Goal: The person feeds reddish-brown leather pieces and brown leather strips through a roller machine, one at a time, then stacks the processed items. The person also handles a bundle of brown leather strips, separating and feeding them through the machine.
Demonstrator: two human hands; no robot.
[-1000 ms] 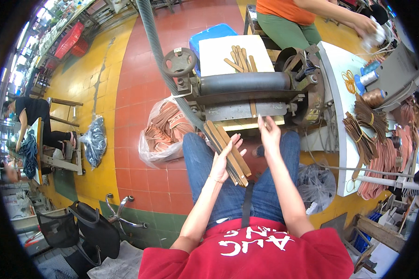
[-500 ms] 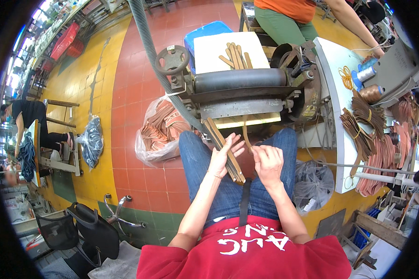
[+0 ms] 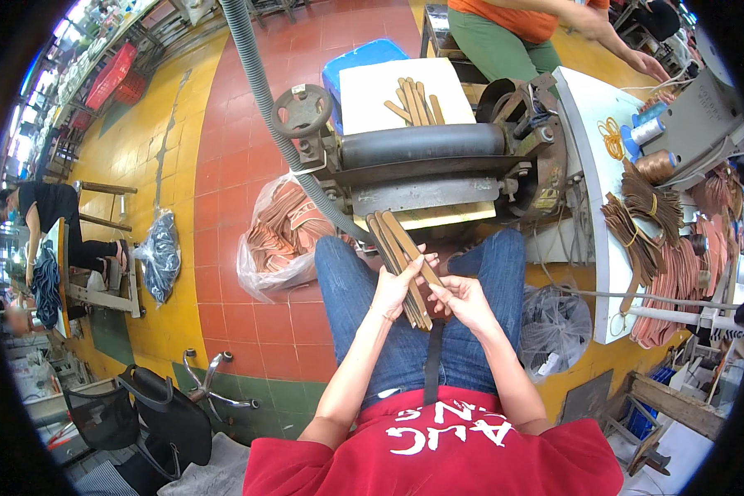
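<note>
My left hand is closed around a bundle of long brown strips, which look like leather, slanting over my lap. One brown strip lies on top of the bundle, its near end pinched between the thumb and fingers of my right hand. Just beyond the bundle's far ends stands a roller machine with a dark roller and a metal front plate. Several more brown strips are fanned out on a white board behind the roller.
A grey hose runs down the machine's left side, by a handwheel. A plastic bag of pinkish-brown pieces sits left of my knee. On the right, a white table bears thread spools and strip bundles. Another person's arm reaches across beyond it.
My right hand has moved left, bringing its single strip from beside the bundle onto it. The other person's arm has shifted at the top right.
</note>
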